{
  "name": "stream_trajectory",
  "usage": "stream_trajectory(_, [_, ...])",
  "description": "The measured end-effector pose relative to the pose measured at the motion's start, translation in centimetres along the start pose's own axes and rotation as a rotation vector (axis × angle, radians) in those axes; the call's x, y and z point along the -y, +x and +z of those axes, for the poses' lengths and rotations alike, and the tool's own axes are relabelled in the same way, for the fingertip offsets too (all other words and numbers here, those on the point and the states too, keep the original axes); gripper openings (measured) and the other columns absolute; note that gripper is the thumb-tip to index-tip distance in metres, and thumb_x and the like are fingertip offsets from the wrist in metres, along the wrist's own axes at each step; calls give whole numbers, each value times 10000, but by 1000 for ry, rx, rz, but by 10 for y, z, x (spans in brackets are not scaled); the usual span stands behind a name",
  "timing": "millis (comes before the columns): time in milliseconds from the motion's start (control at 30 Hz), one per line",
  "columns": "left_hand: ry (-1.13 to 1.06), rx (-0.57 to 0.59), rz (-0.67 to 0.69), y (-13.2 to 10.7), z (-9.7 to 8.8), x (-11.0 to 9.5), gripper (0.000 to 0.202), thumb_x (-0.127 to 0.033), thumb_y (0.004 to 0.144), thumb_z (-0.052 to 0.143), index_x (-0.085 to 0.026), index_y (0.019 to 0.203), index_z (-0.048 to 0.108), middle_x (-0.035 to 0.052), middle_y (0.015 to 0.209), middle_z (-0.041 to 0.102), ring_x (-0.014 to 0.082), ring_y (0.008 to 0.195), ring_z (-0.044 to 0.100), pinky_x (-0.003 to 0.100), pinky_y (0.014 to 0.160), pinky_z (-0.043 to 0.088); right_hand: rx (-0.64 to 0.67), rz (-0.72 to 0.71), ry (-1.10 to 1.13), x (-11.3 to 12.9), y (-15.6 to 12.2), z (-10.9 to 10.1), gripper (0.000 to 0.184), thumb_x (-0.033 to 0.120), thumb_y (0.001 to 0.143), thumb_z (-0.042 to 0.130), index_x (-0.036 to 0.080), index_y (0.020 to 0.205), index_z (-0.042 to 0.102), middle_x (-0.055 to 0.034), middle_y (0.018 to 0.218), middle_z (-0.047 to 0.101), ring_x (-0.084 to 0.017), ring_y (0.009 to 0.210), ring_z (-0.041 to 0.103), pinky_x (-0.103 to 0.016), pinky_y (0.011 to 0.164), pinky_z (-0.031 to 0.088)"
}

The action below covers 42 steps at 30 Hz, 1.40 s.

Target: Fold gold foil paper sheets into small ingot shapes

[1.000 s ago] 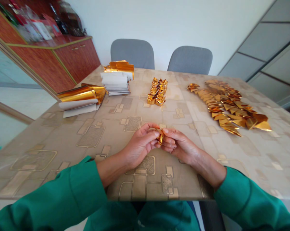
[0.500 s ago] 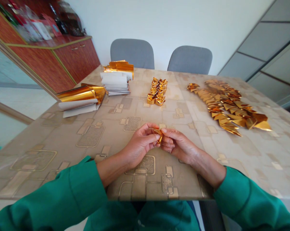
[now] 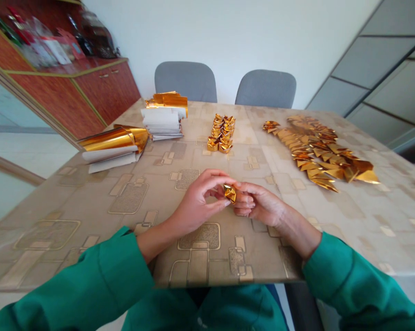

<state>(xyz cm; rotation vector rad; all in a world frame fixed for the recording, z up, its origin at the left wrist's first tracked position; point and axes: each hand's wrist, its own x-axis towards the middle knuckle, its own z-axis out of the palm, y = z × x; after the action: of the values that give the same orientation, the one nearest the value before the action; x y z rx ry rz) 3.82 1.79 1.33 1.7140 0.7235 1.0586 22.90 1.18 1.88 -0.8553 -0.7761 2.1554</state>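
Note:
A small folded gold paper ingot (image 3: 230,193) is held between my two hands above the near middle of the table. My left hand (image 3: 202,193) pinches it from the left, fingertips at its top and thumb at its lower end. On the other side my right hand (image 3: 258,202) grips its right edge between thumb and curled fingers. Beyond my hands stand finished-looking gold paper ingots (image 3: 221,133), nested in two short rows. Flat, pointed gold paper pieces (image 3: 314,149) lie overlapped in a spread at the right.
Gold foil sheets with white backs lie in one stack (image 3: 114,145) at the left and another stack (image 3: 164,119) behind it. The patterned tablecloth (image 3: 131,197) covers the table. Two grey chairs (image 3: 185,82) stand at the far side, and a wooden cabinet (image 3: 100,92) is at the back left.
The gold paper in my hands has turned and now shows a fuller, faceted shape. My left fingers have spread wider around it. The view has shifted slightly to the right.

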Motion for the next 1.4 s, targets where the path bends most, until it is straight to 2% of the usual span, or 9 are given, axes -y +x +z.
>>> stream_trajectory(133, [148, -117, 31, 2, 0, 6, 272, -148, 774, 712, -194, 1039, 671, 23, 940, 625, 122, 745, 609, 251, 679, 529, -125, -147, -227, -1, 1, 1, 296, 417, 778, 706, 198, 711, 518, 81, 513, 371, -86, 475, 261, -231, 471, 215])
stream_trajectory(233, [294, -190, 76, 1, -1, 9, 259, -179, 773, 743, -181, 1018, 660, 15, 902, 617, 112, 684, 600, 255, 651, 528, -270, -406, -500, 1, 1, 2, 250, 441, 830, 660, 200, 842, 590, 38, 649, 509, -109, 557, 406, -247, 525, 315])
stream_trajectory(300, [374, -204, 118, 0, -2, 10, 245, -188, 786, 742, -181, 1014, 651, 14, 903, 614, 108, 675, 599, 253, 646, 530, -306, -574, -687, 1, 0, 3, 223, 422, 854, 644, 209, 898, 596, 15, 774, 554, -125, 657, 478, -264, 595, 379])
stream_trajectory(433, [433, -215, 174, 0, -4, 10, 224, -183, 800, 734, -182, 1000, 633, 13, 900, 604, 113, 701, 618, 245, 648, 547, -289, -753, -1002, 0, -7, 7, 168, 371, 922, 587, 209, 966, 581, -9, 868, 589, -143, 750, 546, -283, 652, 423])
stream_trajectory(667, [331, -217, 141, -1, -1, 10, 218, -140, 791, 705, -185, 989, 625, 15, 909, 609, 120, 719, 657, 245, 666, 579, -198, -923, -1271, -4, -10, 9, 165, 278, 938, 573, 212, 1088, 565, -48, 989, 628, -153, 790, 600, -310, 715, 505])
stream_trajectory(800, [298, -214, 126, -2, 0, 10, 227, -105, 775, 686, -184, 981, 631, 11, 899, 610, 118, 718, 662, 249, 685, 583, -140, -951, -1436, -5, -7, 8, 207, 202, 939, 549, 219, 1145, 542, -56, 1030, 620, -161, 862, 598, -303, 753, 521])
stream_trajectory(900, [296, -220, 111, -2, -1, 13, 213, -121, 779, 688, -182, 978, 642, 14, 886, 613, 125, 724, 663, 260, 695, 586, -172, -933, -1499, -6, -6, 8, 218, 187, 937, 549, 211, 1153, 544, -57, 1005, 629, -166, 850, 606, -306, 751, 520])
stream_trajectory(1200, [297, -225, 5, -2, 1, 21, 195, -231, 788, 718, -176, 962, 648, 27, 860, 662, 146, 711, 671, 276, 661, 586, -159, -843, -1514, -2, -3, 5, 255, 167, 943, 509, 283, 1133, 632, -66, 1006, 681, -232, 927, 641, -385, 802, 517])
stream_trajectory(1400, [403, -186, -35, 0, -1, 15, 365, -238, 810, 683, -174, 1159, 598, 82, 1111, 672, 139, 727, 672, 283, 635, 585, -210, -862, -1492, 6, 5, -6, 172, 203, 935, 559, 260, 1044, 680, -72, 975, 707, -231, 909, 643, -380, 802, 500])
